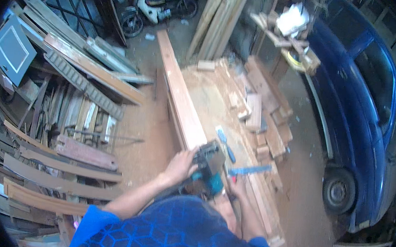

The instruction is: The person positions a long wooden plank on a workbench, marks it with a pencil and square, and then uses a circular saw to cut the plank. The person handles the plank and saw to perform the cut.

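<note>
A long pale wooden board (182, 93) runs away from me along the left edge of the workbench. At its near end sits a teal-and-black power tool (214, 182), close against my body. My left hand (182, 165) is closed on that tool's left edge, beside the board's end. To the right of the tool, my right hand (238, 187) is closed at a small red part. A flat blue-grey bar (250, 170) sticks out to the right just above that hand; how it joins the red part is unclear. Beyond lies a blue-handled flat-bladed tool (227, 144).
Wood offcuts (261, 110) and shavings cover the workbench's right side. Stacked planks and lumber (80, 107) fill the left. Tall boards (220, 21) lean at the back near a motorcycle (156, 12). A blue car (353, 100) stands along the right.
</note>
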Motion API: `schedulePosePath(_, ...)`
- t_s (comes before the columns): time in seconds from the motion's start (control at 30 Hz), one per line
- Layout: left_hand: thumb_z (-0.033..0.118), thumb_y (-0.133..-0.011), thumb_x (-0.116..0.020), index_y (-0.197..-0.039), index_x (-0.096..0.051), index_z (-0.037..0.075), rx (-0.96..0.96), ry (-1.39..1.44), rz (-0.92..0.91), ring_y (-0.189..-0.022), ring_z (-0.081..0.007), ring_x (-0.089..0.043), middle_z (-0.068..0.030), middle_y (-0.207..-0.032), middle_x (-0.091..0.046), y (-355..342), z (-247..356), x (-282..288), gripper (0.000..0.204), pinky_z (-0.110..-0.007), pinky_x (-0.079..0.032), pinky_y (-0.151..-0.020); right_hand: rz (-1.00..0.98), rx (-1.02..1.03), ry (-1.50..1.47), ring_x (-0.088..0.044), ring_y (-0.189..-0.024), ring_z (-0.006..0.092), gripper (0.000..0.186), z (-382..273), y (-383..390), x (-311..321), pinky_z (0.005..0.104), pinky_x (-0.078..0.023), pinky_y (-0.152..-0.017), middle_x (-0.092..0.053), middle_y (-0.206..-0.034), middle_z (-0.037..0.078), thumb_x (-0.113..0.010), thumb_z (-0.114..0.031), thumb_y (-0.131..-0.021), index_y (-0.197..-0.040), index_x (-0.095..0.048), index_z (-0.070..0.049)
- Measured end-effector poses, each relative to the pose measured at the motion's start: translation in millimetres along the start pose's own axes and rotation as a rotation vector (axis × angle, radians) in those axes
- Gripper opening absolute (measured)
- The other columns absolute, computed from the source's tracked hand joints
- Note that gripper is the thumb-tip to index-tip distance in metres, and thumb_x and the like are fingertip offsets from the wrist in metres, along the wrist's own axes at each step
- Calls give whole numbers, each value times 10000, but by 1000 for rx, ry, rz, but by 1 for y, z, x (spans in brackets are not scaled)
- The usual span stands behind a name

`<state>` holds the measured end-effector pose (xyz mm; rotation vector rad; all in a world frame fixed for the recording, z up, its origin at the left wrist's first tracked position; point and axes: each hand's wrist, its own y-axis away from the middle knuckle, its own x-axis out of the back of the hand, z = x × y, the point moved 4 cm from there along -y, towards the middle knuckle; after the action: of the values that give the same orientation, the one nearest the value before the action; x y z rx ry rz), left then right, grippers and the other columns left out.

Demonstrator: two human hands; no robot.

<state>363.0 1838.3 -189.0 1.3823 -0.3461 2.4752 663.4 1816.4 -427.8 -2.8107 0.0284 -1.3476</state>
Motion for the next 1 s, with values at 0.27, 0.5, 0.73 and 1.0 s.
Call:
schedulePosePath(0.27,188,-814,-739,-1311,-545,-8,-38,39,-60,-1078,-444,-615,-264,-1146,-633,-11,-19,-8,569,-507,-510,-937,-266,222,-534,-527,-1325,369,1124,-117,12,33,454,-396,-1128,-557,-1394,243,-935,-405,-609,-1495,-391,21)
schedulePosePath(0.5,228,-819,-809,-1223,-690,1,246,391,-142,-1012,-250,-714,-157,-1116,-747,-16,-98,-11,479,-380,-544,-914,-104,17,-236,-633,-1182,350,926,-158,19,108,445,-492,-1013,-645,-1261,238,-920,-388,-613,-1375,-552,-12)
schedulePosePath(0.73,257,-920,-732,-1245,-698,43,507,717,-520,-927,-151,-673,-49,-1034,-749,-10,-181,-105,390,-365,-549,-840,-39,-29,155,-646,-1008,437,831,-240,0,133,505,-536,-869,-637,-1054,279,-857,-519,-657,-1277,-599,-30)
schedulePosePath(1.0,314,-1014,-602,-1245,-671,17,406,469,222,-994,-204,-683,-131,-1092,-726,-22,-159,-21,383,-347,-536,-873,-16,80,97,-648,-1042,429,777,-252,-19,111,514,-535,-862,-632,-1071,266,-770,-576,-800,-1315,-559,-33)
